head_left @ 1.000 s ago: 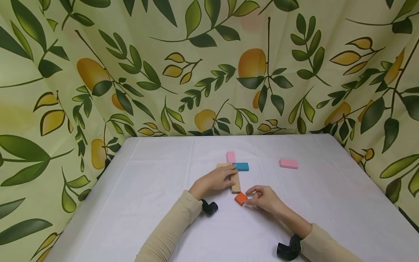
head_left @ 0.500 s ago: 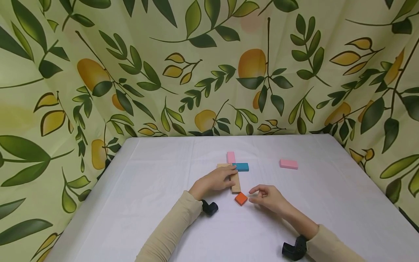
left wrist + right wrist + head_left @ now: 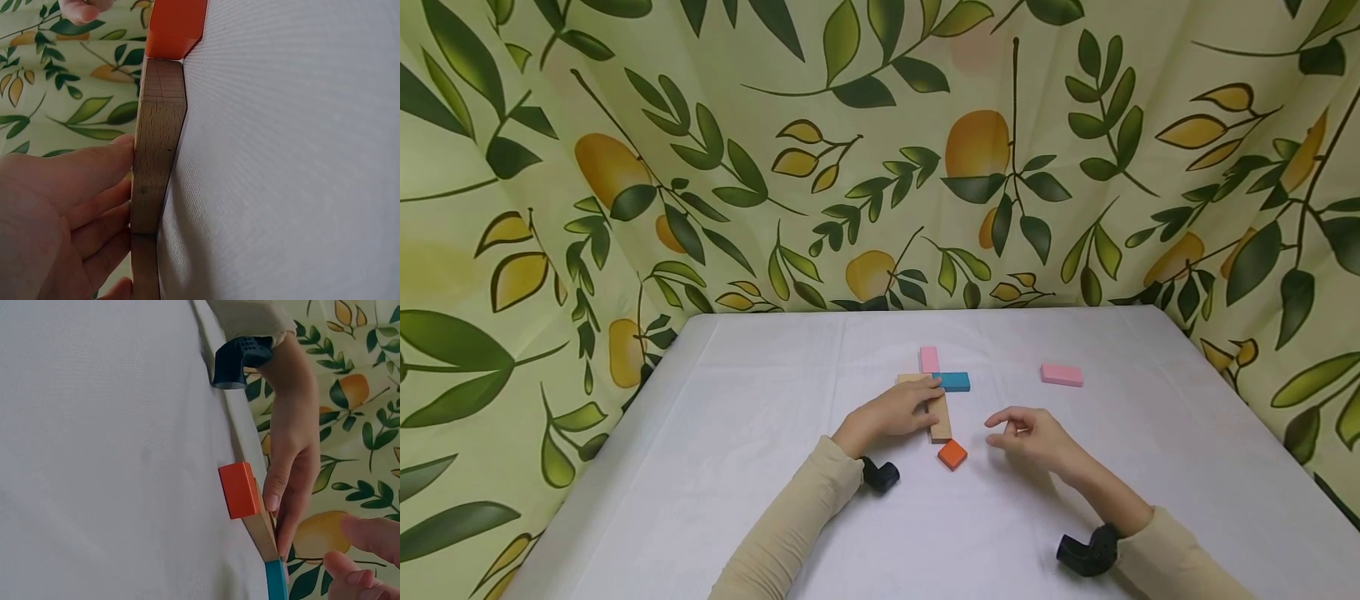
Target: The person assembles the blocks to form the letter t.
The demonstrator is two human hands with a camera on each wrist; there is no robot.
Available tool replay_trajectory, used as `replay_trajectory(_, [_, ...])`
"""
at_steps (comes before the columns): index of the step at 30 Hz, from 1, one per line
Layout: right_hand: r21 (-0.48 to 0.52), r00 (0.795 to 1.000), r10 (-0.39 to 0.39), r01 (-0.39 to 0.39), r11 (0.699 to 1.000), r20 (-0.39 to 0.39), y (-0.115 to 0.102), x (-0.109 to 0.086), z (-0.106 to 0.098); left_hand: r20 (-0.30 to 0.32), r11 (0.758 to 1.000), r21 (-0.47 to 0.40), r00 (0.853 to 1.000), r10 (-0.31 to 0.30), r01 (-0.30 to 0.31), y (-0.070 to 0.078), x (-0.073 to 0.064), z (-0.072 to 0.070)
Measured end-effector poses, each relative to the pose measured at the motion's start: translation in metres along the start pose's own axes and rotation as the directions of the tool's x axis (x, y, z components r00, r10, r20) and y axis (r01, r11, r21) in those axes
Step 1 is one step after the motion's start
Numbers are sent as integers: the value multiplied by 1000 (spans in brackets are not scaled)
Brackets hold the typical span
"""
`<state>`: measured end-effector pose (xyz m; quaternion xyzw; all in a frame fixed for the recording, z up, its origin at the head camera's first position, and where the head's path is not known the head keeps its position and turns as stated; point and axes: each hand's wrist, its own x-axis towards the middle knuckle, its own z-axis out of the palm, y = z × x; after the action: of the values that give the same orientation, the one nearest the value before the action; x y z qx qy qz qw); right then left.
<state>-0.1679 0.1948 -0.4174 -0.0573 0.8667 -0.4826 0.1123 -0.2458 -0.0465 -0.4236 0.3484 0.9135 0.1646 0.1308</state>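
My left hand (image 3: 895, 410) lies over a flat arrangement of blocks, its fingertips touching the top of a plain wooden block (image 3: 940, 427). Its fingers cover part of a second wooden block (image 3: 913, 378) that points left. A blue block (image 3: 956, 382) extends to the right, and a pink block (image 3: 929, 360) points away at the far end. At the near end a small orange block (image 3: 952, 454) sits turned like a diamond, meeting the wooden block's end in the left wrist view. To the right of it, my right hand (image 3: 1033, 435) hovers with loosely bent fingers, holding nothing.
Another pink block (image 3: 1062, 376) lies apart, farther back on the right. A white cloth (image 3: 760, 400) covers the table, and a leaf-and-fruit patterned curtain (image 3: 895, 192) hangs behind and at the sides. Each wrist wears a black camera (image 3: 1088, 552).
My right hand has let go of the orange block and drawn back to the right and slightly away. The left hand and the blocks stay in place.
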Motion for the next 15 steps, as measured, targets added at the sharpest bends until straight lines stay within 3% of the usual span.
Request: replay_trajectory(15, [-33,999,19,-20,999,-50,10,7,-24,3,1000,2,1000,11,-12,0,0,-1])
